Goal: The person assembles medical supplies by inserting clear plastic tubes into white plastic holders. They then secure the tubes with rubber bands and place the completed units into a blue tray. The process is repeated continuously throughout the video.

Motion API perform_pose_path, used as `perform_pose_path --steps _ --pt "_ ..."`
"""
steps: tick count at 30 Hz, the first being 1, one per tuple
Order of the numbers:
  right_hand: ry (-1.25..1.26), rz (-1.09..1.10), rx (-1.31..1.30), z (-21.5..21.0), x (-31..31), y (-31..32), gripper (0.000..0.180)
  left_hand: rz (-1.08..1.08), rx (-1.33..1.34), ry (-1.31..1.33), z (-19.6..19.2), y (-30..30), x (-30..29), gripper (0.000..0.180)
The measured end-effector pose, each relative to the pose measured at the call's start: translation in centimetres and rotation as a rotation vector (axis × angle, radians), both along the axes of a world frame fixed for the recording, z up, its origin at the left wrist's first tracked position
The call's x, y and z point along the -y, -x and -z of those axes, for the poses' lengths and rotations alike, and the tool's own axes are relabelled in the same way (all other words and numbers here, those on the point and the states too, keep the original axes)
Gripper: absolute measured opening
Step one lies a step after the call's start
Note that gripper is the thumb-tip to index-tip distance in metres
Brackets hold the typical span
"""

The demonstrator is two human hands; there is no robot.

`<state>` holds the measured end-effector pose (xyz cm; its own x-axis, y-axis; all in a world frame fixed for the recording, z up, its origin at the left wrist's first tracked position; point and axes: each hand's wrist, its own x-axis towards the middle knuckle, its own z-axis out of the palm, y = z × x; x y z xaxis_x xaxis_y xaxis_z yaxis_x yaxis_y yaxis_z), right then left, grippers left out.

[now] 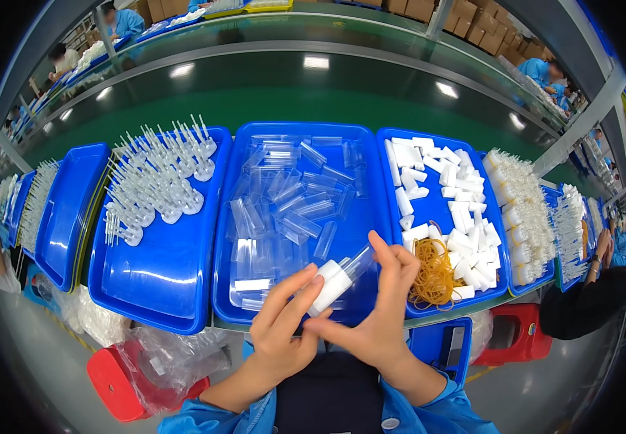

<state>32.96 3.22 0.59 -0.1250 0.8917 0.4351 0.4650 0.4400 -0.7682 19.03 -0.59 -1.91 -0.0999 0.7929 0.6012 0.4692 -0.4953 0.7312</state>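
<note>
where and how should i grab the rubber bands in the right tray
Probably pinch the upper loops, straight from above. The tan rubber bands lie in a loose heap; white blocks crowd their far and right sides, and the blue tray's near rim is close.

Two bare hands point(284, 329) are working; dozens of clear plastic tubes point(325, 240) are overlapping uncountably; one amber rubber-band heap point(433, 281) is lying loose; two red plastic stools point(110, 385) are standing.
</note>
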Motion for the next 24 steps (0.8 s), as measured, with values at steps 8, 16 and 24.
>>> perform_pose_path --steps 8,16,24 --pt "-0.279 0.091 0.192 1.4 0.2 0.8 0.074 -0.067 -0.069 -0.059 0.6 -0.5 0.0 0.061" --pt "-0.223 -0.105 0.163 0.3 -0.7 1.0 0.073 -0.124 -0.113 -0.066 0.5 0.7 -0.1 0.064" --pt "-0.178 -0.404 0.301 1.3 -3.3 0.2 0.032 -0.123 0.541 0.049 0.0 5.1 -0.3 0.051"
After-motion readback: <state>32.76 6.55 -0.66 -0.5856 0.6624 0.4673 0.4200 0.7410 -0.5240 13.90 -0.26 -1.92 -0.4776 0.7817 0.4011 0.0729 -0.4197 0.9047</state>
